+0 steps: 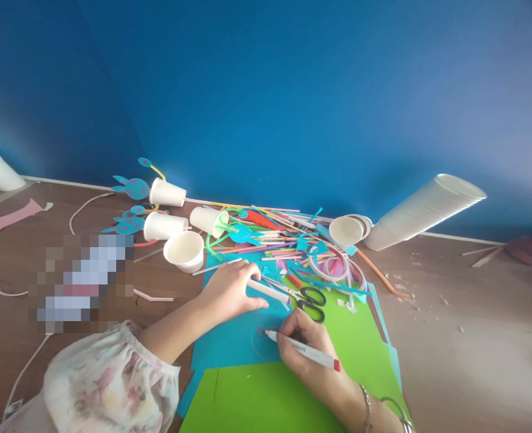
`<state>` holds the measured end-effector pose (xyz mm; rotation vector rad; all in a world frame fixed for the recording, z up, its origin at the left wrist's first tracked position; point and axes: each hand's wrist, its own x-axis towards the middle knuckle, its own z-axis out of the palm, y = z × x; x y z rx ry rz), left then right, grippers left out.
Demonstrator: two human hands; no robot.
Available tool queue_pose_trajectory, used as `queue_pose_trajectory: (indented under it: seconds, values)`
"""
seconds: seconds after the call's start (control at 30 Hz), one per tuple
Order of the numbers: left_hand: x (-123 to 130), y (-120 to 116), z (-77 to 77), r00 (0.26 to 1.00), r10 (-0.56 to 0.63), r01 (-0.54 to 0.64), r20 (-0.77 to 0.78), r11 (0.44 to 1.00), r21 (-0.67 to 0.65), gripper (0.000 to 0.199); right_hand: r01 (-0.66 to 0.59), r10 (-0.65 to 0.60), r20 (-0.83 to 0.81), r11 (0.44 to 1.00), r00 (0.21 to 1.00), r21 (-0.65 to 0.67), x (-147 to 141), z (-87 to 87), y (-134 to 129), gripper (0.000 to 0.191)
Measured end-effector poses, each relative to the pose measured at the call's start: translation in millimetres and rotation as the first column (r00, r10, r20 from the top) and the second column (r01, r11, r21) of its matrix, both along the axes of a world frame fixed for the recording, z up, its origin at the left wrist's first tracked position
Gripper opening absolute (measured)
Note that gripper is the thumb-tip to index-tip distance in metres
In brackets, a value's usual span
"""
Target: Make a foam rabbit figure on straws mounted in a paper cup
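Note:
My right hand (309, 349) is closed around a white marker (313, 355) with a red end. The marker's tip touches blue paper (216, 343), where small red marks lie inside a faint round outline. My left hand (236, 288) rests on the same sheet, fingers apart, beside a second white marker (270, 291) with a purple end; whether it grips that marker I cannot tell. Green paper (248, 400) overlaps the blue sheet at the front. Black-handled scissors (311, 297) lie just beyond my right hand.
Colored straws and blue scraps are heaped behind the paper. Paper cups (183, 251) stand or lie at the left, some with blue rabbit-shaped cutouts (136, 189). A tall stack of cups (423, 210) leans at the right by the blue wall (266, 108). A white cable (24, 376) runs along the left.

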<state>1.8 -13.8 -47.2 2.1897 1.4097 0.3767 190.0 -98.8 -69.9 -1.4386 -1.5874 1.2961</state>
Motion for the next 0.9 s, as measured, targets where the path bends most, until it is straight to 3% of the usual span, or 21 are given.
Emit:
queue_pose_trajectory:
  seconds: [0.2, 0.53, 0.9]
  values:
    - [0.7, -0.2, 0.8, 1.0, 0.004, -0.004, -0.006, 1.0, -0.003, 0.038, 0.027, -0.027, 0.032, 1.0, 0.999, -0.011, -2.4, 4.6, 0.7, 0.021]
    - [0.3, -0.2, 1.0, 1.0, 0.004, -0.004, -0.002, 1.0, -0.002, 0.038, 0.009, -0.009, 0.0, 1.0, 1.0, -0.003, 0.7, -3.5, -1.2, 0.019]
    - [1.2, 0.0, 2.5, 1.0, -0.004, 0.004, -0.009, 1.0, -0.005, 0.038, 0.02, -0.02, 0.069, 1.0, 0.997, -0.006, -3.1, 4.1, 0.8, 0.018]
